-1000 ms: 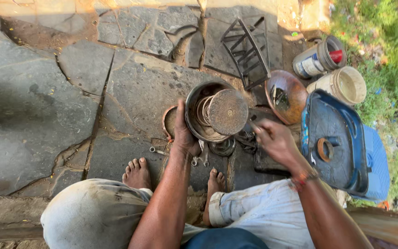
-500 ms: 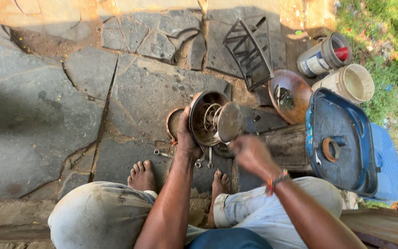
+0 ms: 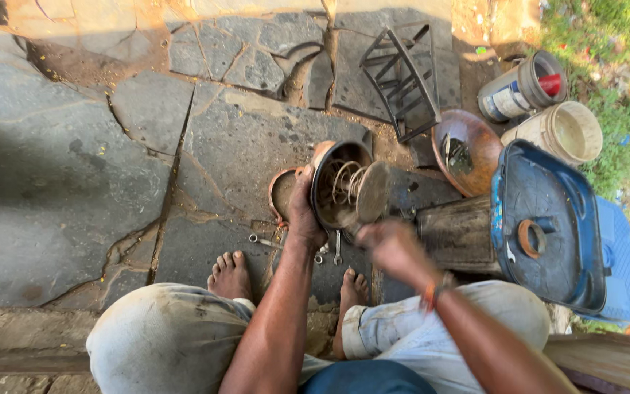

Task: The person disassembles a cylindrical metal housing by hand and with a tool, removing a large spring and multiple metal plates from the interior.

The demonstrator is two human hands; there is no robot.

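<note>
The left hand (image 3: pixel 302 211) clamps the rim of a round metal housing (image 3: pixel 333 186), tipped on edge on the stone paving (image 3: pixel 89 190) just beyond the bare feet. The right hand (image 3: pixel 391 248), blurred, is at its coil spring (image 3: pixel 344 182) and disc (image 3: pixel 373 191); whether it grips cannot be told. The housing looks heavy, rigid and greasy, best held by the rim. Spanners (image 3: pixel 333 249) lie beneath; a blue container (image 3: pixel 548 226) and tubs (image 3: pixel 559 131) stand toward the paving's right edge.
</note>
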